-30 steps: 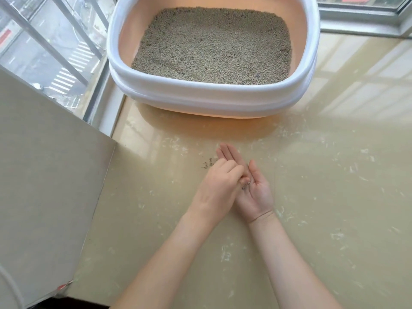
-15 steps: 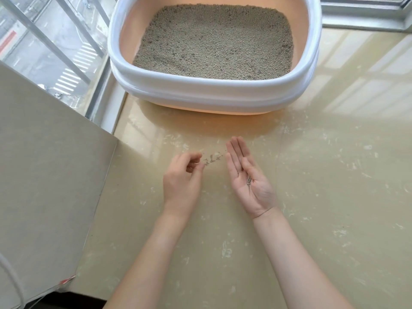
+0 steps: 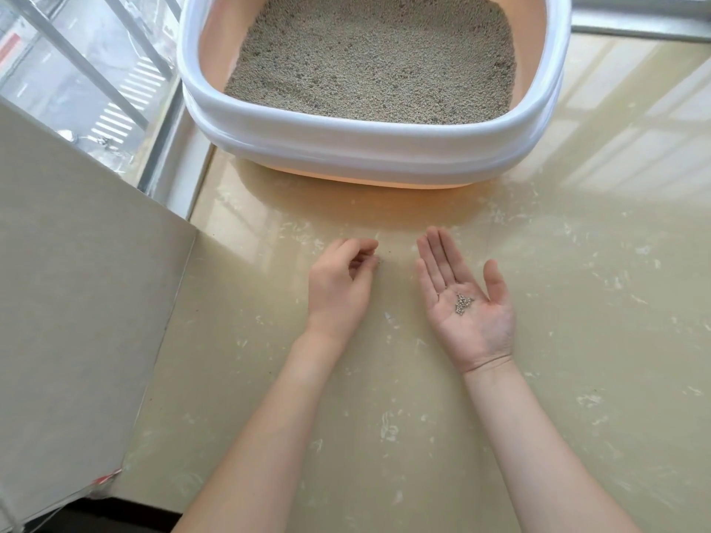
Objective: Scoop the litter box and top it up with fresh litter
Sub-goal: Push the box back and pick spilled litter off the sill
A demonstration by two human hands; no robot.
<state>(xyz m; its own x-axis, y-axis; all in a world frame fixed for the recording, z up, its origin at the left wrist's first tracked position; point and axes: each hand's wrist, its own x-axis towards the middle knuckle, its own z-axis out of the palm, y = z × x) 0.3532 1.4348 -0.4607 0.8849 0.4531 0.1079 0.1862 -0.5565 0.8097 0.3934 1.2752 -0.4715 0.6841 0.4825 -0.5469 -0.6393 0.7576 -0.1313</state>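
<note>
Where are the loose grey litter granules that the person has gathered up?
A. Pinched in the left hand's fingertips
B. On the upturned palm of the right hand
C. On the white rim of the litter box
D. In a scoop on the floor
B: a small cluster of grey litter granules lies on the flat, upturned palm of the right hand.

A small heap of litter granules (image 3: 463, 302) is cupped in the flat, palm-up right hand (image 3: 467, 305). The left hand (image 3: 338, 287) is curled, fingertips drawn together, above the glossy floor (image 3: 577, 321) near the litter box (image 3: 369, 144).
</note>
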